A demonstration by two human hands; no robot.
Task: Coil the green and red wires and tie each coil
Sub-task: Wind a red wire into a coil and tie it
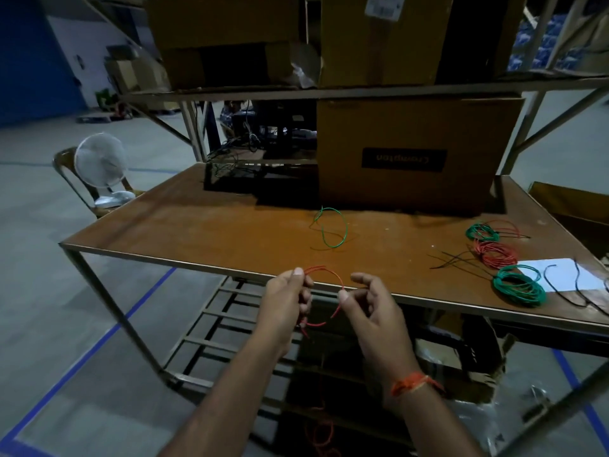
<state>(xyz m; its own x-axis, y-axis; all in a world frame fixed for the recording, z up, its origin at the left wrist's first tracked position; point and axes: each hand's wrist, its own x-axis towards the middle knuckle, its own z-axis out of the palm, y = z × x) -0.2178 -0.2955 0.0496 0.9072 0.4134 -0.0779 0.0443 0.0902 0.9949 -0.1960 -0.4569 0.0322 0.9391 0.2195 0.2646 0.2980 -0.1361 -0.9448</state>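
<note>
Hands work a loop of red wire [324,293] at the counter [197,225] edge: left hand [285,301] pinching one side, right hand [372,308] pinching the other. Loose green wire [333,227] lies mid-counter; tied coils [504,262] rest far right.

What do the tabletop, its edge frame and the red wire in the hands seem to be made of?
Tabletop: probably laminated board, matte brown with worn, dusty patches.
Edge frame: looks like metal, a thin strip with a dull sheen.
Red wire: likely plastic-insulated, smooth and springy, holding an open loop.
</note>
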